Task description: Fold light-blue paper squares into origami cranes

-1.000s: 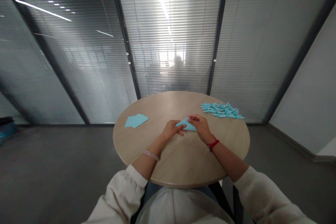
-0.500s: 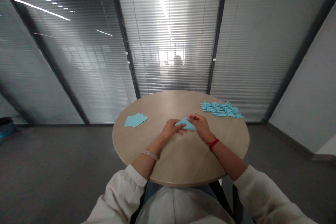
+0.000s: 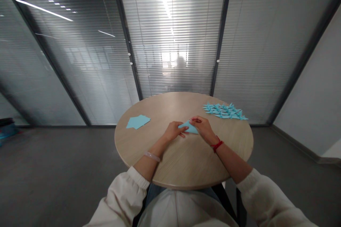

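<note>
Left hand (image 3: 172,131) is gripping folded blue paper (image 3: 191,128) | right hand (image 3: 203,127) is pinching its top | sheets (image 3: 138,122) are lying leftward

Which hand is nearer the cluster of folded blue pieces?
Right. The right hand is apart from the cluster, to its left and on its near side; the left hand is farther left.

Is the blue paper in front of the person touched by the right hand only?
No, the left hand also holds the blue paper at its left end, while the right hand is at its upper right edge.
</note>
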Demonstrator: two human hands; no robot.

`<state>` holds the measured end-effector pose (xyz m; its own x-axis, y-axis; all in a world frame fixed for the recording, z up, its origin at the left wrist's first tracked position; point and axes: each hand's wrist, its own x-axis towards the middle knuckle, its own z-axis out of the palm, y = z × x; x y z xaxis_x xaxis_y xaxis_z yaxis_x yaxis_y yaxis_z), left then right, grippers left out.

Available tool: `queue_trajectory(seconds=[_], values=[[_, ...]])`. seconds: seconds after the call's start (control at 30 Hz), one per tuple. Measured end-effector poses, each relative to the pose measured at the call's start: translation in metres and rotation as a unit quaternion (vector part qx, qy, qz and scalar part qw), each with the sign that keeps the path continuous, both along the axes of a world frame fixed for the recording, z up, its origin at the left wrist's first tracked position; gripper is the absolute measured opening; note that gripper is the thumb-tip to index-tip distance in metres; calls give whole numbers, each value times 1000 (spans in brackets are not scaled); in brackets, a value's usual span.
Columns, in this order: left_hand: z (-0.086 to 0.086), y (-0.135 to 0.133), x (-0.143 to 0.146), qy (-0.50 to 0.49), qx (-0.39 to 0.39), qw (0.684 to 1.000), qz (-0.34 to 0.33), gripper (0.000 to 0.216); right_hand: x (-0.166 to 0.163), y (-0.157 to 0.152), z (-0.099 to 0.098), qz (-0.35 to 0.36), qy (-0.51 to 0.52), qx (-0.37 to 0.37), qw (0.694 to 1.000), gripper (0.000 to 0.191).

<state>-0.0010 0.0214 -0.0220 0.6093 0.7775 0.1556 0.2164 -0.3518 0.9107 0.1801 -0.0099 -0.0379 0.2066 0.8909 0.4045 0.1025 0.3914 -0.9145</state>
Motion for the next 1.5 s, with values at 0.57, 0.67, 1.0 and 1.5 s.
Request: queue_trajectory(seconds=[0.57,0.67,1.0,1.5], values=[[24,-7,-6,-235,-52,961,134,31,2,-9,9,5,-42,-5,999,31],[23,-7,-5,-263,-69,954,126,31,1,-10,9,12,-43,-14,999,32],[17,2,-7,-280,-53,952,112,32,0,-11,8,44,-49,-39,997,34],[20,-2,-5,-282,-52,951,120,35,-1,-11,7,38,-63,-37,997,31]])
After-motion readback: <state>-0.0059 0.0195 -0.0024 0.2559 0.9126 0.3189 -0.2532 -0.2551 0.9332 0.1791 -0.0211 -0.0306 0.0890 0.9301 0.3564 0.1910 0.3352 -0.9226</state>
